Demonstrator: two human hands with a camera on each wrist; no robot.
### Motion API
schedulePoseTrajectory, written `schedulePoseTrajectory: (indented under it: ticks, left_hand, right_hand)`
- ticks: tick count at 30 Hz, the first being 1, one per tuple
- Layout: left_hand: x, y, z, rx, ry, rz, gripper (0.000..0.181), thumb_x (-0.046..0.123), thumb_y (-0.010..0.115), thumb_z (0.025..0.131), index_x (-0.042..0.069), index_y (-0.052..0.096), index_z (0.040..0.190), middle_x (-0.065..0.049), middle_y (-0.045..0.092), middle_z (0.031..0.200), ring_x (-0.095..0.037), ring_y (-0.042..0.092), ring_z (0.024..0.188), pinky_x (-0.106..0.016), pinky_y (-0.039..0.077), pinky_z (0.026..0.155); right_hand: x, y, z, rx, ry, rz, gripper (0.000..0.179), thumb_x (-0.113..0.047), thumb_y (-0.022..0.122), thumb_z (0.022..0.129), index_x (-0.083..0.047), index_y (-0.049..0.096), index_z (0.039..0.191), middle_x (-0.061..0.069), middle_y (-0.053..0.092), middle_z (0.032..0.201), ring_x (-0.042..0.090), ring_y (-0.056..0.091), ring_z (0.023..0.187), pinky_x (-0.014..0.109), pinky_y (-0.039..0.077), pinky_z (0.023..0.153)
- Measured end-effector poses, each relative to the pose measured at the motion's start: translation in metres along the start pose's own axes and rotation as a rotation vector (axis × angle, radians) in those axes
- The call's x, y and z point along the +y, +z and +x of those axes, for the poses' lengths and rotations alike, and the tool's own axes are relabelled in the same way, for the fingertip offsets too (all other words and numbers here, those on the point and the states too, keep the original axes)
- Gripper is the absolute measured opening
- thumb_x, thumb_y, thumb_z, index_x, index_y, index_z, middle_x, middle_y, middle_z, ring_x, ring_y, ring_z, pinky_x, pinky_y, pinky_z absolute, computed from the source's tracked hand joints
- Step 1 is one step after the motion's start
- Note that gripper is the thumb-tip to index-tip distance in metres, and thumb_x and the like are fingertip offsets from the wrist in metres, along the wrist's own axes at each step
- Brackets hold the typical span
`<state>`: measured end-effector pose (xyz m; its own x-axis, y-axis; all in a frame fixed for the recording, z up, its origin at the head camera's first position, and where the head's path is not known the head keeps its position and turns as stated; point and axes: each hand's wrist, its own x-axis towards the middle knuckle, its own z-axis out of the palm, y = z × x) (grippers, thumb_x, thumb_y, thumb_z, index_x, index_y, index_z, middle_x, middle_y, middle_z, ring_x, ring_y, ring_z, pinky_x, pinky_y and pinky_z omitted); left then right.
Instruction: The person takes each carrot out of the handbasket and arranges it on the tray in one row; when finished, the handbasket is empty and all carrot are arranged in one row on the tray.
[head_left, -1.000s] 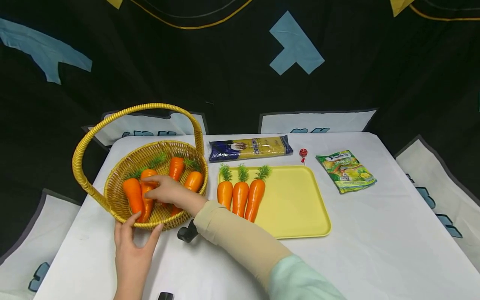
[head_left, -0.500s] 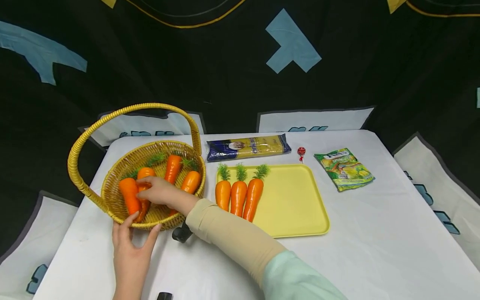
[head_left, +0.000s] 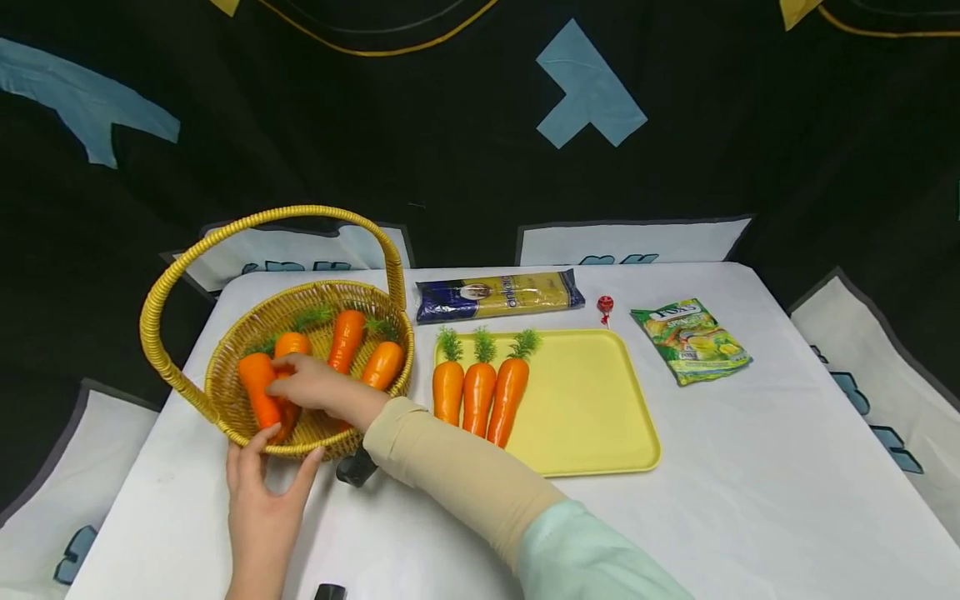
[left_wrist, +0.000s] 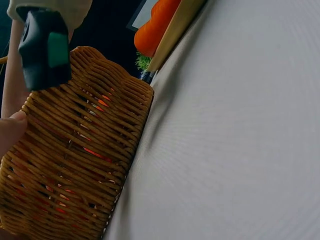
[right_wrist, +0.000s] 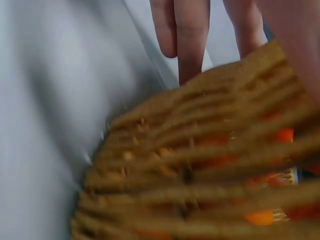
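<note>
A yellow wicker basket (head_left: pixel 225 350) with a tall handle stands on the left of the table, with several orange carrots inside. My left hand (head_left: pixel 262 508) holds its near rim, fingers at the edge and thumb against the outer wall. Reaching into the basket, my right hand (head_left: pixel 318 385) has its fingers curled over a carrot (head_left: pixel 291 343), which it partly hides. Another carrot (head_left: pixel 257 379) lies against it on the left. Farther right in the basket are a third carrot (head_left: pixel 347 337) and a paler one (head_left: pixel 383 364). The left wrist view shows the woven wall (left_wrist: pixel 85 150) close up.
Right of the basket, a yellow tray (head_left: pixel 585 400) bears three carrots (head_left: pixel 478 396). Behind it lie a pasta packet (head_left: pixel 498 296) and a red lollipop (head_left: pixel 605 306). A green packet (head_left: pixel 692 342) is at the right. The right forearm (head_left: pixel 465 475) crosses the tray's near-left corner.
My right hand has shifted slightly left inside the basket, and the carrot under it now lies closer against the leftmost one. My left hand stays at the rim.
</note>
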<state>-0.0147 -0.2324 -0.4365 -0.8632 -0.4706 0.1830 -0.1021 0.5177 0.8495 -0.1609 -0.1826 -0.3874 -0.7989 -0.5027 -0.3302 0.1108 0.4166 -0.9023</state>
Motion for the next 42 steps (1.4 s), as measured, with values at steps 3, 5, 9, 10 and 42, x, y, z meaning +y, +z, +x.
schedulePoseTrajectory:
  ticks: [3,5,9,10,42]
  left_hand:
    - [-0.001,0.002,0.000,0.000,0.018,-0.001,0.063,0.017,0.079,0.082,0.010,0.046,0.136,-0.008,0.025,0.149,-0.026,0.029,0.137,-0.041,0.029,0.114]
    - [0.000,0.002,-0.001,0.001,0.023,0.006,0.064,0.017,0.079,0.082,0.011,0.046,0.136,-0.008,0.025,0.149,-0.025,0.029,0.137,-0.038,0.029,0.114]
    - [0.001,0.001,-0.002,0.008,0.027,0.015,0.065,0.017,0.079,0.082,0.011,0.045,0.137,-0.008,0.025,0.149,-0.026,0.028,0.138,-0.033,0.028,0.115]
    - [0.001,0.001,-0.002,0.011,0.028,0.016,0.065,0.017,0.079,0.082,0.010,0.045,0.137,-0.008,0.025,0.149,-0.026,0.028,0.138,-0.032,0.028,0.115]
    - [0.000,-0.001,-0.002,0.008,0.031,0.031,0.065,0.020,0.079,0.082,0.012,0.045,0.137,-0.010,0.024,0.150,-0.030,0.028,0.138,-0.047,0.029,0.113]
  right_hand:
    - [0.001,0.002,0.003,0.069,0.036,0.104,0.037,-0.021,0.065,0.092,-0.022,0.061,0.129,-0.005,0.059,0.123,0.010,0.057,0.094,0.028,0.053,0.074]
    - [0.001,0.003,0.005,0.107,0.065,0.174,0.033,-0.021,0.065,0.092,-0.022,0.064,0.125,-0.005,0.061,0.118,0.011,0.058,0.094,0.029,0.054,0.075]
    - [0.002,0.002,0.007,0.067,0.108,0.218,0.029,-0.024,0.062,0.095,-0.024,0.065,0.124,-0.006,0.062,0.115,0.012,0.060,0.089,0.035,0.057,0.073]
    - [0.002,0.002,0.007,0.041,0.109,0.213,0.030,-0.025,0.061,0.095,-0.024,0.064,0.125,-0.005,0.061,0.115,0.013,0.060,0.088,0.035,0.057,0.072]
    - [0.008,-0.020,-0.014,0.031,-0.240,0.395,0.038,-0.008,0.069,0.090,-0.020,0.065,0.126,-0.008,0.061,0.098,0.011,0.062,0.069,0.030,0.060,0.058]
